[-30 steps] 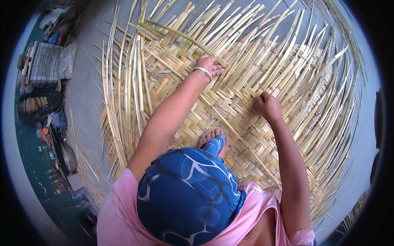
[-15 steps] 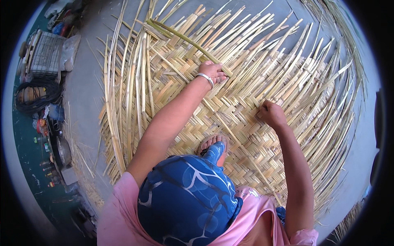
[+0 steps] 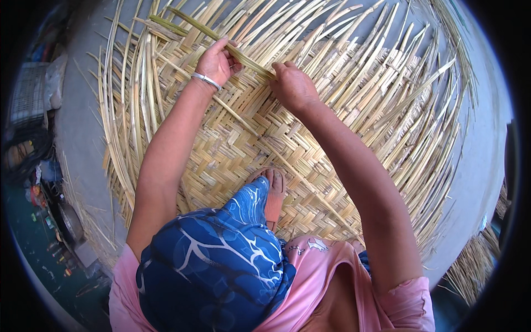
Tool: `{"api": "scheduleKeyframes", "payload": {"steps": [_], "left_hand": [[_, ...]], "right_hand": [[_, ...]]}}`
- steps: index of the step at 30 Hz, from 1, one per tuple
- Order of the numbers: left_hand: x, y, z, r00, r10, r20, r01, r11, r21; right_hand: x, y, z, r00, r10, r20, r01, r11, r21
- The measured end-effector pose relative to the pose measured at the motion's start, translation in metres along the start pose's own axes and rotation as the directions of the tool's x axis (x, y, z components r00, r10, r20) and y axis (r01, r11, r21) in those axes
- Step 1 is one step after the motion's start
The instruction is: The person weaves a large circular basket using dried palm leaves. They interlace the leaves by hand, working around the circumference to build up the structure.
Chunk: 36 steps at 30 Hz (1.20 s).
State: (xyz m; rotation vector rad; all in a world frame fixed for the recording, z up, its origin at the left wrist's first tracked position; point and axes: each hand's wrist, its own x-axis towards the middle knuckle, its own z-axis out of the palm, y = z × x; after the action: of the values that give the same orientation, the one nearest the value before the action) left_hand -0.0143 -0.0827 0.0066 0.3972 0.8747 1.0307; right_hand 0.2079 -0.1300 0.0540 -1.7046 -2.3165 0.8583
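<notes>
Between my two hands runs a greenish flattened reed strip [image 3: 247, 60], slanting from the upper left down to the right. My left hand [image 3: 217, 62], with a pale bangle at its wrist, is closed around the strip's middle. At its right end, my right hand [image 3: 293, 86] pinches the strip with curled fingers. Below both hands spreads a woven reed mat [image 3: 221, 145] in a herringbone pattern. Unwoven strip ends [image 3: 354, 83] fan out from its far and right sides. My sandalled foot [image 3: 275, 185] rests on the mat.
Long loose reeds [image 3: 119, 138] lie along the mat's left side. A grey floor [image 3: 77, 110] surrounds it. At the far left stand a grey crate [image 3: 27, 91], a dark coil [image 3: 33, 146] and assorted clutter. A reed bundle [image 3: 470, 265] lies at lower right.
My right hand has left the mat's surface and moved up and left to the strip's end. My left hand now grips farther along the strip, which is lifted. The view has shifted.
</notes>
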Motion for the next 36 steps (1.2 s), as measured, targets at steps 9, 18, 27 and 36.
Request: {"api": "scheduleKeyframes", "payload": {"steps": [9, 18, 27, 36], "left_hand": [[0.038, 0.0, 0.051, 0.987, -0.091, 0.132, -0.019, 0.75, 0.662], [0.076, 0.005, 0.088, 0.968, -0.232, -0.099, 0.145, 0.188, 0.971], [0.074, -0.007, 0.09, 0.992, 0.077, 0.104, -0.094, -0.121, 0.988], [0.073, -0.005, 0.093, 0.962, -0.274, -0.014, 0.016, 0.005, 1.0]], "right_hand": [[0.007, 0.002, 0.013, 0.967, 0.212, -0.14, -0.171, 0.95, 0.263], [0.008, 0.006, 0.016, 0.912, 0.344, -0.224, -0.221, 0.872, 0.437], [-0.002, 0.008, 0.016, 0.916, 0.344, -0.208, -0.195, 0.832, 0.519], [-0.01, 0.011, 0.023, 0.894, 0.401, -0.199, -0.166, 0.71, 0.684]]}}
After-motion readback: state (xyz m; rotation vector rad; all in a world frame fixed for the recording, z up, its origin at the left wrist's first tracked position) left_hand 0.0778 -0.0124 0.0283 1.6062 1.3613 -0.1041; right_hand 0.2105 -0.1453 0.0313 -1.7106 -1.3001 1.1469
